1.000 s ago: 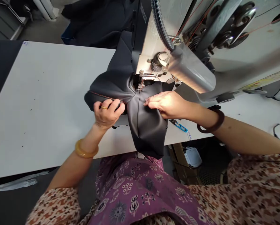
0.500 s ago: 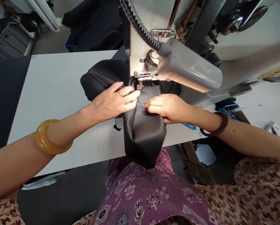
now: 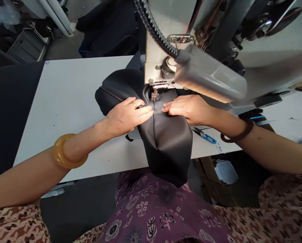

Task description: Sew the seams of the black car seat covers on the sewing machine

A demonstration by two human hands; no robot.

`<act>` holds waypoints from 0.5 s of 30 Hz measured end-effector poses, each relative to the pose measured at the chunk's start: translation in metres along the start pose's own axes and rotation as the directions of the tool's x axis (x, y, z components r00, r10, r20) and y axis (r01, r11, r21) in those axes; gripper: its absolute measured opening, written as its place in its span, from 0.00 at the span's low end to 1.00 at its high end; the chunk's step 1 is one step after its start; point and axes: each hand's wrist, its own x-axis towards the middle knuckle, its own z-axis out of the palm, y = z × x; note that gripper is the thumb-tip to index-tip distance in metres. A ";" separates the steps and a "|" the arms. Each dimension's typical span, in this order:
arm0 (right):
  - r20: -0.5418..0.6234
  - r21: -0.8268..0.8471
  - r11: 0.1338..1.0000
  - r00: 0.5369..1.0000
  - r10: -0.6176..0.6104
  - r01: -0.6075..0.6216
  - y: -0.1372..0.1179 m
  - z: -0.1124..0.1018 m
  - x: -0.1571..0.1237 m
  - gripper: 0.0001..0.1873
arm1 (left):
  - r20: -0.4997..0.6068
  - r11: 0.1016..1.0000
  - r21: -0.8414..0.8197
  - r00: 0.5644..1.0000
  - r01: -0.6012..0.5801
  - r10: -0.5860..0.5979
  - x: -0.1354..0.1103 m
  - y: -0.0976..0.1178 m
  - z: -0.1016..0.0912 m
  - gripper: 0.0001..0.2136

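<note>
I had both hands laid flat on the black leather cover [image 3: 166,135], which lay under the presser foot [image 3: 154,95] of the sewing machine [image 3: 216,50] and draped over the front edge of the white worktop [image 3: 65,101] toward my lap. My left hand [image 3: 127,114] pressed down on the cover just left of the foot, fingers extended and close together, grip not closed on anything; this placement appeared to hold the fold flat beside the needle line. My right hand [image 3: 188,108] rested palm down just right of the foot, fingers likewise straight and pinching nothing, seemingly to keep the panel taut from the other side. A seam with orange stitching [image 3: 113,94] ran along the bunched part of the cover to the left. Blue-handled thread snips [image 3: 204,135] lay on the worktop near my right wrist. The worktop was pale and matt, with small dark specks. Beyond it I noted dark fabric piled behind the machine [image 3: 108,30] and a grey floor.
</note>
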 end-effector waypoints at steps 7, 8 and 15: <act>-0.001 0.152 0.981 0.992 0.125 -0.124 0.027 0.010 0.006 0.15 | -0.065 0.986 -0.134 0.992 0.099 -0.108 -0.001 -0.015 0.010 0.29; -0.008 0.180 0.973 0.989 0.146 -0.142 0.033 0.013 0.005 0.15 | -0.073 0.985 -0.140 0.991 0.104 -0.115 -0.001 -0.017 0.011 0.28; -0.051 0.228 0.954 0.976 0.210 -0.193 0.051 0.030 -0.002 0.15 | -0.110 0.989 -0.109 0.988 0.096 -0.108 -0.007 -0.018 0.013 0.28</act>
